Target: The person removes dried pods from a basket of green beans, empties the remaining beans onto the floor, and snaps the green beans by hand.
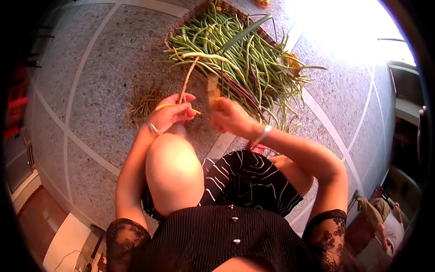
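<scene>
Head camera view gives us a dry brown bean pod (187, 80) standing up from the left hand (174, 111), its upper end against the nearest beans; whether it touches them we cannot tell. We see the fingers of that hand pinched on the pod, while a thin yellow strand (164, 106) runs across them. Just beside it, the right hand (230, 117) is closed around a tan piece (213, 89), too blurred for us to name. Beyond both hands we find a wicker basket (180, 23) heaped with long green beans (226, 38), which spill over its near and right edges. A few dark purple beans (242, 93) slant along the near side, and a withered leaf (293, 64) sits toward the right. To the left of the left hand, we notice a small pile of dry brown pods (142, 105) on the speckled floor (102, 63). Nearer us are a bare knee (174, 170) and black shorts (253, 179) with white lines.
</scene>
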A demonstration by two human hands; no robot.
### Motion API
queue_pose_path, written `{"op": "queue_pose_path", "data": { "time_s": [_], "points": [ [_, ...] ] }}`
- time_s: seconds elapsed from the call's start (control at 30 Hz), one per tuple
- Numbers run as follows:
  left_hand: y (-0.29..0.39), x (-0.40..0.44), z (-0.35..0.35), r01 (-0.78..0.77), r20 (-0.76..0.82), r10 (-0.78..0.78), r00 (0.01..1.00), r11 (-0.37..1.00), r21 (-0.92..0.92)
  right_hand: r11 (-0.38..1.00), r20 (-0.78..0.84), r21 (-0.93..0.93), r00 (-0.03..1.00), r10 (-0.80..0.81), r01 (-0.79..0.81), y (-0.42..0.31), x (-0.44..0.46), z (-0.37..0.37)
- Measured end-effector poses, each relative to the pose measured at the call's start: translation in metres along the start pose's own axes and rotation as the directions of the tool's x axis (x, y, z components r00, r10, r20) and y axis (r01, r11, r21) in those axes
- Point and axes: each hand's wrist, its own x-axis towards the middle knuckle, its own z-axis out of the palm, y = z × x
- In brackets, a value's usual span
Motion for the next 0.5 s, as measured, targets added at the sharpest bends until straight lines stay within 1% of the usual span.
{"op": "queue_pose_path", "data": {
  "time_s": [0.07,0.1,0.17,0.2,0.23,0.27,0.3,0.33,0.37,0.4,0.43,0.47,0.5],
  "points": [
    [-0.003,0.001,0.006,0.035,0.127,-0.033,0.991,0.999,-0.012,0.991,0.100,-0.102,0.991,0.092,-0.082,0.014,0.024,0.032],
    [-0.003,-0.002,0.017,0.021,0.067,-0.019,0.998,0.999,-0.034,0.991,0.063,-0.136,0.998,0.004,0.005,0.024,0.037,0.046],
    [-0.005,-0.003,0.004,-0.008,0.033,0.006,0.999,0.998,0.066,0.962,0.003,-0.211,0.984,-0.177,0.173,0.028,0.054,0.066],
    [-0.006,-0.004,-0.002,-0.020,0.017,0.018,1.000,0.993,0.115,0.964,0.039,-0.207,0.986,-0.161,0.165,0.025,0.056,0.068],
    [-0.007,-0.009,-0.007,-0.018,-0.022,0.019,1.000,0.998,0.062,0.967,0.074,-0.203,0.987,-0.144,0.157,0.021,0.057,0.070],
    [-0.012,-0.009,-0.015,-0.034,-0.056,0.037,0.998,0.998,0.051,0.969,0.107,-0.198,0.986,-0.128,0.147,0.017,0.057,0.070],
    [-0.021,-0.008,-0.029,-0.049,-0.090,0.053,0.995,0.998,0.041,0.925,0.187,-0.318,0.970,-0.155,0.209,0.017,0.060,0.068],
    [-0.028,-0.006,-0.042,-0.065,-0.122,0.069,0.990,0.997,0.032,0.841,0.165,-0.487,0.971,-0.175,0.235,0.019,0.058,0.063],
    [-0.032,-0.009,-0.050,-0.082,-0.215,0.089,0.973,0.996,0.045,0.730,0.145,-0.639,0.970,-0.197,0.243,0.010,0.047,0.052],
    [-0.037,-0.011,-0.062,-0.094,-0.315,0.123,0.941,0.990,0.108,0.595,0.128,-0.769,0.968,-0.217,0.235,0.008,0.036,0.040],
    [-0.040,-0.014,-0.077,-0.103,-0.409,0.166,0.897,0.980,0.172,0.562,-0.002,-0.812,0.962,-0.272,0.157,0.012,0.031,0.024],
    [-0.044,-0.016,-0.093,-0.110,-0.496,0.216,0.841,0.966,0.234,0.527,-0.124,-0.847,0.935,-0.333,0.075,0.017,0.027,0.005],
    [-0.047,-0.019,-0.110,-0.059,-0.541,0.254,0.801,0.935,0.351,0.508,-0.209,-0.860,0.883,-0.420,0.039,0.026,0.027,-0.016]
  ]
}}
